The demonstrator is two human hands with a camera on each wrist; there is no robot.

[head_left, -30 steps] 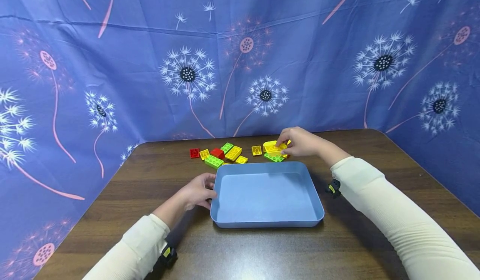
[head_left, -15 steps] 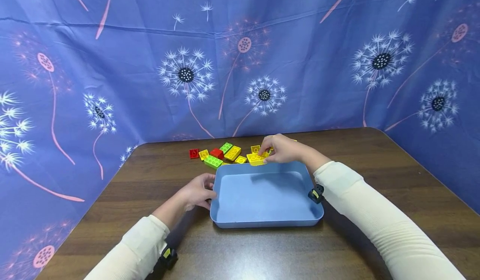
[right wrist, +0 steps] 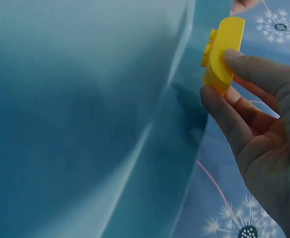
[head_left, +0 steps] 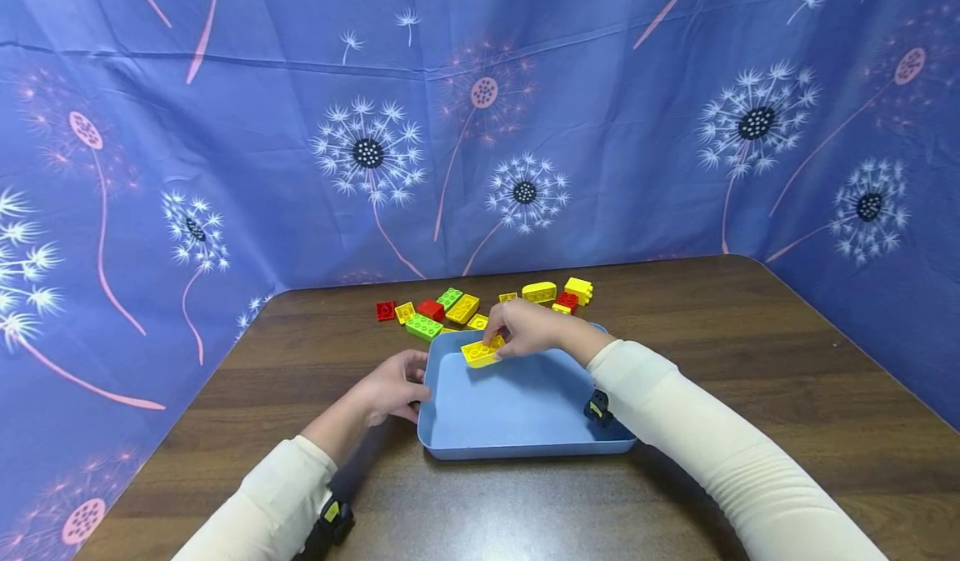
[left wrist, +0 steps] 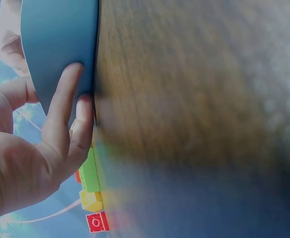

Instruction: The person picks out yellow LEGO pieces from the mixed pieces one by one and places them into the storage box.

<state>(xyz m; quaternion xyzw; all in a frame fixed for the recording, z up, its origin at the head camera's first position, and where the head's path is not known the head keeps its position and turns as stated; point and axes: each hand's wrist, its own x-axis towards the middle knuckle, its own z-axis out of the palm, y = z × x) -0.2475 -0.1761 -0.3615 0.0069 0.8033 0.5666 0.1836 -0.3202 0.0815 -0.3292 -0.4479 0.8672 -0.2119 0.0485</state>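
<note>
In the head view, my right hand (head_left: 525,328) pinches a yellow toy building brick (head_left: 480,353) above the far left part of a blue tray (head_left: 517,448). Close up in the right wrist view, the yellow brick (right wrist: 227,52) has a curved underside, with its studs facing left there; thumb and fingertips grip its sides. My left hand (head_left: 390,388) holds the tray at its left side. From the left wrist, two fingers of that left hand (left wrist: 40,144) lie along the outer wall of the tray (left wrist: 60,44), and the thumb meets the rim.
Beyond the tray, several bricks lie on the wooden table (head_left: 750,361): a green brick (head_left: 424,327), a red brick (head_left: 386,310) and a rounded yellow brick (head_left: 539,292). Farther right is a yellow brick (head_left: 579,289) beside a red one (head_left: 567,301). A blue dandelion-print cloth (head_left: 630,127) hangs behind.
My right hand has carried the yellow brick from the right-hand pile leftward and nearer, over the tray. The left hand has stayed at the tray's side.
</note>
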